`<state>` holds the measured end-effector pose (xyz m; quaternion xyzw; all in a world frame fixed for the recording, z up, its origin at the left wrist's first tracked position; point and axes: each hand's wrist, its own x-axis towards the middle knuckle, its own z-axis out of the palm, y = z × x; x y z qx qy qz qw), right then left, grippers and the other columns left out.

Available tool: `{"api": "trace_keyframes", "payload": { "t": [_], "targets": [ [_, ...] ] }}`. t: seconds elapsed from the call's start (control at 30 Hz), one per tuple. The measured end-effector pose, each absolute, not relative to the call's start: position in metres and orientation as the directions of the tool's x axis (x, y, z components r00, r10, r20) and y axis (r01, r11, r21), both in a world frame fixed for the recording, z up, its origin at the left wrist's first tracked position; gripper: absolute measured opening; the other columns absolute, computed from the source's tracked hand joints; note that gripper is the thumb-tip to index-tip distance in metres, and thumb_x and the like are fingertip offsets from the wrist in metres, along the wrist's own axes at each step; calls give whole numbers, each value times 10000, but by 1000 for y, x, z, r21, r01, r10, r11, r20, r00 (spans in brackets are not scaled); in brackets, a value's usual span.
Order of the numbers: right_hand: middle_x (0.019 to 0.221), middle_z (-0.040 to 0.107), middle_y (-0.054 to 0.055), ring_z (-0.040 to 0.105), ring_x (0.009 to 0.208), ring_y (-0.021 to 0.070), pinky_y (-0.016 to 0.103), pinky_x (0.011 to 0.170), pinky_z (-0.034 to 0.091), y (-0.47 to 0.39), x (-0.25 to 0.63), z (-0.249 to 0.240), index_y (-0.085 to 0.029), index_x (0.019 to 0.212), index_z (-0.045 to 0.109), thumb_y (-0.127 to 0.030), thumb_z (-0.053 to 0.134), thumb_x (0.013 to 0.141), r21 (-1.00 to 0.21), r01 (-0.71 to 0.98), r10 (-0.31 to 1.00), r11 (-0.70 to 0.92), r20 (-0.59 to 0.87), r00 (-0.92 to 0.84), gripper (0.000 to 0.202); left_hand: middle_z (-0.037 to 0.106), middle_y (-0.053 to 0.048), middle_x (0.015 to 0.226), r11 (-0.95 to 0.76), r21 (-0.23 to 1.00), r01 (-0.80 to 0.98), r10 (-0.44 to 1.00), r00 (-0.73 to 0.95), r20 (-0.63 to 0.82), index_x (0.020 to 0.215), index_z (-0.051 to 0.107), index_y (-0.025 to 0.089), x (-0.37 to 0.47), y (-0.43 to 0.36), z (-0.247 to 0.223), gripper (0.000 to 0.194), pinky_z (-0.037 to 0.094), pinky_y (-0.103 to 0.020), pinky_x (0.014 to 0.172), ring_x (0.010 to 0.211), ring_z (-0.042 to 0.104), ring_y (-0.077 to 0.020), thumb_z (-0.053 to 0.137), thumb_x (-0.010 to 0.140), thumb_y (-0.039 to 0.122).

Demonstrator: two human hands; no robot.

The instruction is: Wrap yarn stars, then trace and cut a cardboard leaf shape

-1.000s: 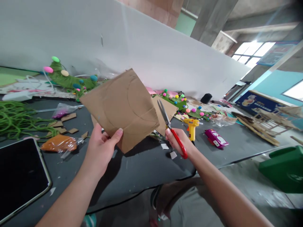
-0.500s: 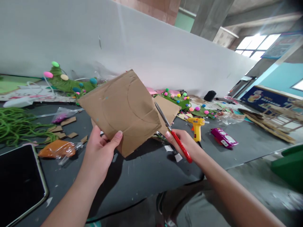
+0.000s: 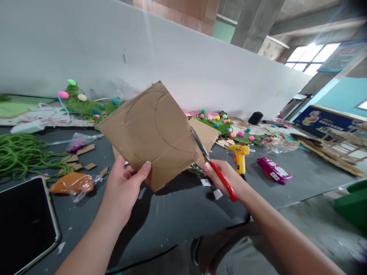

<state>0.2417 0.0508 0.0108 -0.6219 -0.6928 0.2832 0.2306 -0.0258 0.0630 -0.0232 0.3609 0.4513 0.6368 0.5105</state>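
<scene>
Nearest, at the left edge of the table (image 3: 172, 225), lies a dark-screened tablet (image 3: 25, 225). The left hand (image 3: 126, 183) is clamped on the cardboard (image 3: 155, 137), thumb on the front face, holding it tilted above the table; curved lines are drawn across the sheet. The right hand (image 3: 222, 177) is closed around the red handles of the scissors (image 3: 219, 175). The blades lie at the cardboard's right edge; whether they bite into it cannot be told. Left of the hands, an orange bag (image 3: 71, 182) lies near green cord (image 3: 23, 152). To the right, a yellow glue gun (image 3: 240, 156) bears a small label, too fine to read, and a purple packet (image 3: 273, 170) shows pale printed panels, likewise illegible. Behind, green crescents (image 3: 88, 103) carry coloured balls. Farther off, white characters on a blue banner (image 3: 318, 120) and the print of a poster (image 3: 345, 57) are too blurred to read.
</scene>
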Motion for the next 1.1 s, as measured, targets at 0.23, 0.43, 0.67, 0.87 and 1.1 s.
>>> {"api": "trace_keyframes", "payload": {
  "t": [0.23,0.43,0.67,0.87,1.1],
  "targets": [
    [613,412,-23,398,587,129,281,551,263,51,242,12,-176,760,527,-906,328,852,-706,705,992,61,-38,-124,763,782,-2,1191,-55,938,-343,982,-186,-10,1258,638,306,-26,63,-22,543,621,-283,919,1141,722,-223,852,762,255],
    [616,406,-24,381,602,127,276,547,265,50,238,14,-179,738,508,-899,344,855,-691,721,992,56,-41,-117,748,763,-11,1240,-44,941,-336,986,-167,-14,1287,631,312,-25,59,-19,532,600,-324,976,1157,714,-212,831,797,250],
    [636,351,-32,320,619,118,267,553,241,52,239,11,-195,717,432,-834,379,898,-695,715,993,79,-6,-116,666,755,-57,1253,-50,950,-307,993,-113,16,1389,594,304,-24,58,-21,670,567,-392,1041,1173,710,-243,860,774,291],
    [633,452,-15,405,611,129,259,561,279,51,243,13,-197,699,445,-805,420,897,-625,779,996,51,-30,-89,640,752,-75,1241,-76,949,-307,988,-154,29,1385,594,304,-26,59,-20,677,557,-453,1048,1174,707,-285,861,763,307],
    [640,524,-14,466,612,141,252,582,326,45,246,15,-203,728,488,-732,515,894,-585,809,989,58,-79,-128,555,779,-80,1155,-96,920,-381,982,-190,24,1245,619,237,-28,60,-20,554,546,-427,1047,1156,715,-263,868,758,322]
  ]
}}
